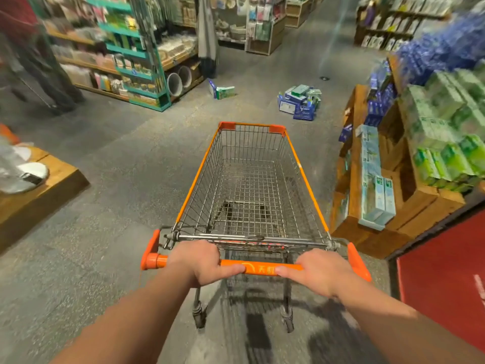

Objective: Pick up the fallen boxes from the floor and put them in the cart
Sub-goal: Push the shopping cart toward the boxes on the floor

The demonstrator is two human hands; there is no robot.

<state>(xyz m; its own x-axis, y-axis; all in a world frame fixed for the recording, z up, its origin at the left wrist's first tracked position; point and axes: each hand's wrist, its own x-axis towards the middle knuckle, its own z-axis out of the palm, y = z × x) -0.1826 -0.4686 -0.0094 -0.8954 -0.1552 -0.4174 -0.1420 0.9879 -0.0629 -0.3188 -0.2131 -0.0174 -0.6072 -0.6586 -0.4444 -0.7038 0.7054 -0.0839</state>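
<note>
A wire shopping cart (296, 156) with orange trim stands in front of me, its basket empty. My left hand (202, 261) and my right hand (317, 271) both grip its orange handle bar (259, 269). Ahead on the grey floor lies a heap of several blue and green boxes (299, 102), just beyond the cart's front right corner. Two more fallen boxes (221, 90) lie apart to the left of that heap, near a shelf end.
A wooden display (367, 158) stacked with green and blue packs flanks the cart on the right. A low wooden platform (39, 185) sits at the left. Shelving (136, 53) lines the far left, with a person's dark legs (49, 74) beside it. A red mat (446, 271) lies at lower right.
</note>
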